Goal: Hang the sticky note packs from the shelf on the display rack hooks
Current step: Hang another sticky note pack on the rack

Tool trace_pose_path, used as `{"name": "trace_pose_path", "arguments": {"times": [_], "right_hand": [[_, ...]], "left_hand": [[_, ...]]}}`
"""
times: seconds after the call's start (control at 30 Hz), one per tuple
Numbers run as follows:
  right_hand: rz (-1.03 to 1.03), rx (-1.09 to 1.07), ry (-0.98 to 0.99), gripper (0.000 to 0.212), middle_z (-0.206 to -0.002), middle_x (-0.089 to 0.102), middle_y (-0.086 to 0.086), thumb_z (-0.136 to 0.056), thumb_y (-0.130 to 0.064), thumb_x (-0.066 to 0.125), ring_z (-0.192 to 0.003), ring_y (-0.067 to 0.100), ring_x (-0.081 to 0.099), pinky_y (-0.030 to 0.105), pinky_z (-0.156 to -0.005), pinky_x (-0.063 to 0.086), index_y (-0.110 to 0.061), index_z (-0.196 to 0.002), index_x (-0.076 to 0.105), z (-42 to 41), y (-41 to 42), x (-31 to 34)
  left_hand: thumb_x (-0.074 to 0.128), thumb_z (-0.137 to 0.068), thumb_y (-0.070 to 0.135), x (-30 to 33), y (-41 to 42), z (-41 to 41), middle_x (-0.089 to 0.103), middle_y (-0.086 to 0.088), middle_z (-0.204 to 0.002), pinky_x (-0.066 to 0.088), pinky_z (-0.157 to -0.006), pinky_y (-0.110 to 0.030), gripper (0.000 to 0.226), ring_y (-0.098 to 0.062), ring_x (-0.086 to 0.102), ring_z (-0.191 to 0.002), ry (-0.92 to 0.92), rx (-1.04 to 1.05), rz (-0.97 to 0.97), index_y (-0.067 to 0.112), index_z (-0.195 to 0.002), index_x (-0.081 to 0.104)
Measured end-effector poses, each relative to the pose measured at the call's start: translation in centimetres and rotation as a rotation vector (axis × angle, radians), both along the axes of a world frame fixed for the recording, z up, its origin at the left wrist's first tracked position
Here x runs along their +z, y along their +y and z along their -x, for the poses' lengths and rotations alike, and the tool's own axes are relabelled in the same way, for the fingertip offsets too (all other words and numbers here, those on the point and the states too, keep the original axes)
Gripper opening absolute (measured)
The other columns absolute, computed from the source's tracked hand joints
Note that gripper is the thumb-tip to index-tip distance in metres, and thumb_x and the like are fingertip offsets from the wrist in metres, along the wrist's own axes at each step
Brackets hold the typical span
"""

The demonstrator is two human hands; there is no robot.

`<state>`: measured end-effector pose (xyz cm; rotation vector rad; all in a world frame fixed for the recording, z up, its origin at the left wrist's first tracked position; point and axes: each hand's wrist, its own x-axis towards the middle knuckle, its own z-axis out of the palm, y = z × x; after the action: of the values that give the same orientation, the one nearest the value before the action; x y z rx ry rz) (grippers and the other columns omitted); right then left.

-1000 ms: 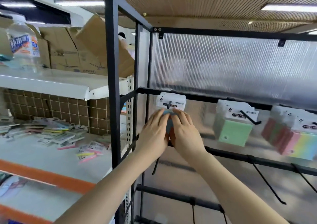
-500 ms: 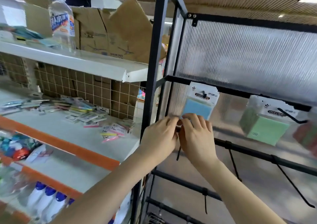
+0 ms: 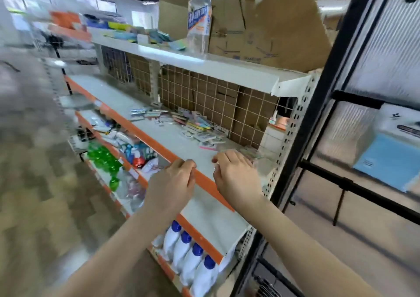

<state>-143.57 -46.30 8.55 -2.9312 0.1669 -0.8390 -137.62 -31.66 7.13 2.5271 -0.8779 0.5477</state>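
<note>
Both hands hang over the front of the white shelf (image 3: 181, 146), near its orange edge, and neither holds anything. The left hand (image 3: 172, 183) has its fingers curled loosely inward, thumb and fingertips close together. The right hand (image 3: 236, 176) is just beside it to the right, fingers bent and slightly apart, reaching toward the far right corner of the shelf.

The loose packs (image 3: 195, 128) lie scattered along the back of that shelf against a wire grid (image 3: 227, 101), and a few blurred ones sit just beyond the right fingers. On the right stands the black rack (image 3: 318, 105); a blue pack (image 3: 386, 158) hangs there from a hook on the upper bar.

On the shelf above are a clear bottle (image 3: 198, 17), a cardboard box (image 3: 261, 23) and more coloured packs at the far left. Below, white bottles with blue caps (image 3: 191, 255) stand in a row, with green bottles (image 3: 102, 158) further left.
</note>
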Motion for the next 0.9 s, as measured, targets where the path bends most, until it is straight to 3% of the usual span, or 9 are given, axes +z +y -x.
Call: {"name": "trace_pose_path", "arguments": {"times": [0.17,0.37,0.6,0.9], "right_hand": [[-0.034,0.065,0.103,0.027,-0.121,0.055,0.006,-0.094,-0.02,0.044,-0.115,0.027,0.05,0.037,-0.092,0.042,-0.015,-0.118,0.056,-7.4,2.2,-2.0],[-0.047,0.021,0.217,0.029,-0.127,0.052,0.005,-0.096,-0.022,0.04,-0.12,0.025,0.048,0.036,-0.091,0.041,-0.015,-0.121,0.052,-17.1,1.5,-3.9],[-0.163,-0.065,0.312,0.03,-0.129,0.05,0.006,-0.095,-0.023,0.042,-0.121,0.026,0.047,0.036,-0.094,0.041,-0.013,-0.121,0.052,-28.7,-0.3,-5.9],[-0.207,0.059,0.319,0.029,-0.125,0.053,0.004,-0.098,-0.024,0.039,-0.116,0.021,0.048,0.031,-0.089,0.041,-0.015,-0.122,0.052,-40.1,2.9,-8.1]], "left_hand": [[0.042,-0.095,0.023,-1.6,3.7,-5.7,0.063,-0.001,-0.106,0.045,-0.062,-0.03,0.028,-0.024,0.063,-0.089,0.045,0.154,-0.051,0.02,-0.118,0.058],[0.042,-0.095,0.026,-2.4,3.3,-14.6,0.061,0.002,-0.106,0.051,-0.067,-0.036,0.024,-0.023,0.062,-0.091,0.069,0.139,-0.037,0.022,-0.115,0.055],[0.039,-0.097,0.026,-4.1,0.3,-26.0,0.06,-0.001,-0.115,0.045,-0.073,-0.033,0.028,-0.024,0.058,-0.103,0.157,0.109,-0.146,0.021,-0.121,0.052],[0.037,-0.096,0.021,-6.5,2.2,-35.2,0.059,-0.003,-0.115,0.046,-0.073,-0.034,0.028,-0.025,0.056,-0.104,0.254,0.176,-0.166,0.017,-0.12,0.053]]}}
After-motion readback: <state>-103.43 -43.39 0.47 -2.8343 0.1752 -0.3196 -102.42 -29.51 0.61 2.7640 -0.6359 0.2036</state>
